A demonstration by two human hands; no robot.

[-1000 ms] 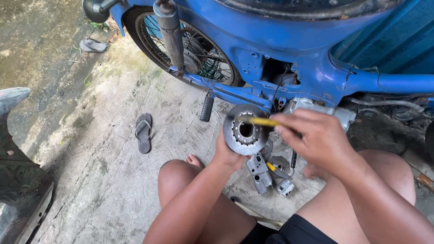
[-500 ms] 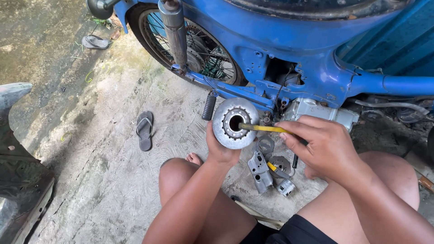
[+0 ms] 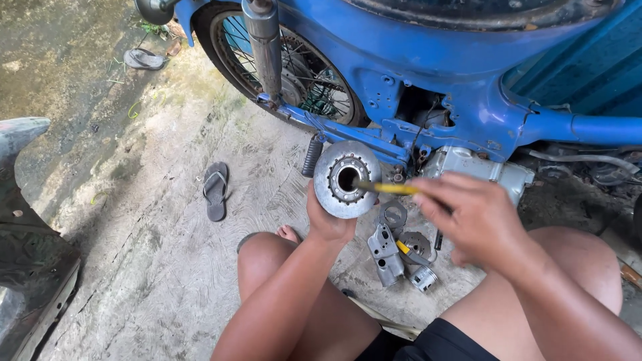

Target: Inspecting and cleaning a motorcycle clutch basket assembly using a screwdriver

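Metal disc [image 3: 346,178] now sits raised and turned face-on, left hand [image 3: 326,220] clenched under its lower rim, the bike [image 3: 428,73] just behind. Right hand [image 3: 471,217] grips a yellow tool [image 3: 391,189], its tip gone into the disc's centre hole, so the hub's being worked. Loose parts [image 3: 400,257] lie below on the floor

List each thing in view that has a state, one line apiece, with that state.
left hand: gripping the round metal part, held up on edge
right hand: holding the yellow-handled tool, tip at the part's centre hole
blue motorbike: standing, engine area opened
loose metal parts: lying on the concrete
sandal: lying flat
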